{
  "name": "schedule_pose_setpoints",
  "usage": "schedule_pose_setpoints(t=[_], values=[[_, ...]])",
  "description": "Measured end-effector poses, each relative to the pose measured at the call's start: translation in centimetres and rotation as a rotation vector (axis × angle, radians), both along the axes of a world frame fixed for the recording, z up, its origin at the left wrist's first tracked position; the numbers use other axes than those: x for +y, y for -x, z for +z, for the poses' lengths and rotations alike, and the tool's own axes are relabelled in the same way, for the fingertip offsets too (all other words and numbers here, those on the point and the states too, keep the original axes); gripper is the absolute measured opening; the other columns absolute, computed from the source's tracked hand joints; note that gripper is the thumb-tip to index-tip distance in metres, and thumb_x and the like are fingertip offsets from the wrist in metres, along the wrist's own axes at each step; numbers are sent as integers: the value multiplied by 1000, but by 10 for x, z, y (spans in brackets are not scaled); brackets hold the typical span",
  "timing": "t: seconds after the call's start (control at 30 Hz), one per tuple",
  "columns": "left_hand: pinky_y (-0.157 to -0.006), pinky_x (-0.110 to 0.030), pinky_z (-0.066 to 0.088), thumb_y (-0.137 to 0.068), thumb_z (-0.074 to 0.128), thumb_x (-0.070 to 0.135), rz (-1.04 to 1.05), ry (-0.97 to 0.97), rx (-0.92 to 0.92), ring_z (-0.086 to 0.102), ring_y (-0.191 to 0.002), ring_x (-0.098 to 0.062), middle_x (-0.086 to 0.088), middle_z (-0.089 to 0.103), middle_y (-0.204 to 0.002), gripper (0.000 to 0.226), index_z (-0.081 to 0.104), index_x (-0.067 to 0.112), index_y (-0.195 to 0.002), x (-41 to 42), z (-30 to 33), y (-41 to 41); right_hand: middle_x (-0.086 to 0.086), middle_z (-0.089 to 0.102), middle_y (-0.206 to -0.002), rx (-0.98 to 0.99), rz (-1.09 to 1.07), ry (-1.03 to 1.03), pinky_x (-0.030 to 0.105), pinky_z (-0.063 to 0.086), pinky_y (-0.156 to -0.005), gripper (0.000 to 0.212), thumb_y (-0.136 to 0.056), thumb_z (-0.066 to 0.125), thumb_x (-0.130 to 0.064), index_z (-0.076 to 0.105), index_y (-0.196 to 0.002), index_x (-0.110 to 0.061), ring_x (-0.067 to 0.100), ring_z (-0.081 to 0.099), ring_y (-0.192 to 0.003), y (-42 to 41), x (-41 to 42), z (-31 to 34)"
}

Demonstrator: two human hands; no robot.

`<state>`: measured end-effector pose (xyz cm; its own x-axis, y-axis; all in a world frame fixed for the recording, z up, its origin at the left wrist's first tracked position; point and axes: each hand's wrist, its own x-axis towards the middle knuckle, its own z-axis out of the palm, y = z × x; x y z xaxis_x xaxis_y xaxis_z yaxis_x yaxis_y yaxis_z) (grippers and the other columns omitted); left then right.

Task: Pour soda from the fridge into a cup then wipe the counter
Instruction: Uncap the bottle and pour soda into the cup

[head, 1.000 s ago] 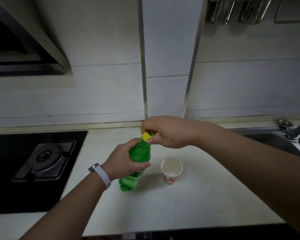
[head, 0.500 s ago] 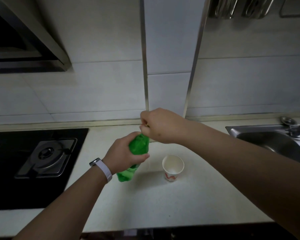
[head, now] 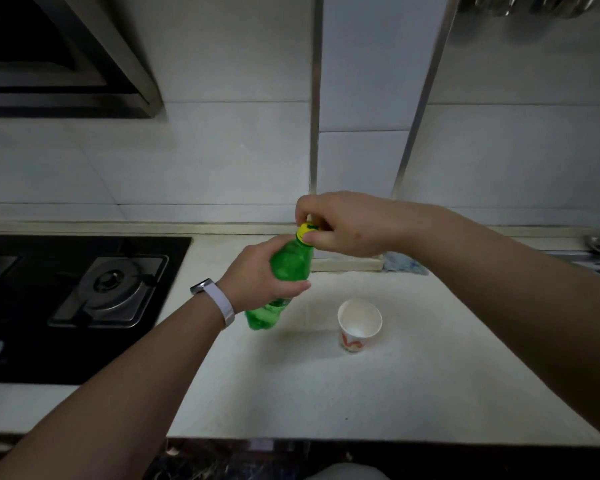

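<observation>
I see the left hand [head: 257, 271] gripping the green bottle [head: 284, 271], tilted. The right hand [head: 343, 225] pinches its yellow cap [head: 305, 232]. The paper cup [head: 359, 323] stands at four o'clock of the bottle, seemingly empty.

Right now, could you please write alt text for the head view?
A left hand grips a green soda bottle while the right hand pinches its yellow cap, above a counter beside an empty paper cup.

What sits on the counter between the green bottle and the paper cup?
Nothing: the head view shows only bare counter between bottle and cup.
</observation>
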<state>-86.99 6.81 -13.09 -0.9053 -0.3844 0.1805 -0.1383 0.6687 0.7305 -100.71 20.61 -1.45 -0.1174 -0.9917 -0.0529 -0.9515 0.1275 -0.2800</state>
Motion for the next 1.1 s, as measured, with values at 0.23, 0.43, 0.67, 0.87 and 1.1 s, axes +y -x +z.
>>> schedule_pose_setpoints(t=[0.23, 0.43, 0.67, 0.87, 1.1], values=[[-84, -37, 56, -58, 77, 60, -35, -30, -32, 65, -95, -7, 10, 70, -106, 76, 54, 38, -127, 0, -7, 1, -10, 50, -80, -40, -14, 28, 28, 36, -59, 11, -92, 56, -35, 48, -95, -28, 8, 48, -71, -1, 2, -8], [-88, -36, 56, -58, 77, 62, -30, -20, -49, 66, -100, -10, 6, 70, -113, 87, 50, 35, -136, 3, -10, 7, -1, 55, -74, -7, -247, 95, 30, 32, -53, 39, -93, 48, -56, 52, -95, -18, 15, 52, -68, -1, 1, -26], [-84, -37, 57, -58, 81, 57, -74, -53, -94, 66, -95, -8, 7, 69, -107, 82, 54, 31, -131, 1, -16, 7, -7, 52, -92, -93, -67, 22, 31, 43, -68, 8, -94, 52, -16, 50, -100, -21, 16, 52, -84, 1, 13, -29], [-80, -29, 56, -59, 81, 55, -73, -101, -67, 66, -92, -3, 11, 70, -103, 76, 56, 33, -127, 5, -15, 9, -5, 55, -97, -282, -147, 200, 37, 51, -78, 12, -88, 61, -28, 56, -97, -23, 14, 54, -88, -6, 12, -38], [-87, -33, 56, -57, 79, 60, -82, -88, -104, 65, -100, -6, 9, 68, -112, 87, 52, 30, -134, 9, -19, 6, -3, 60, -78, -203, -382, 156, 31, 43, -58, 29, -87, 57, -52, 56, -100, -26, 12, 56, -68, -4, 18, -42]])
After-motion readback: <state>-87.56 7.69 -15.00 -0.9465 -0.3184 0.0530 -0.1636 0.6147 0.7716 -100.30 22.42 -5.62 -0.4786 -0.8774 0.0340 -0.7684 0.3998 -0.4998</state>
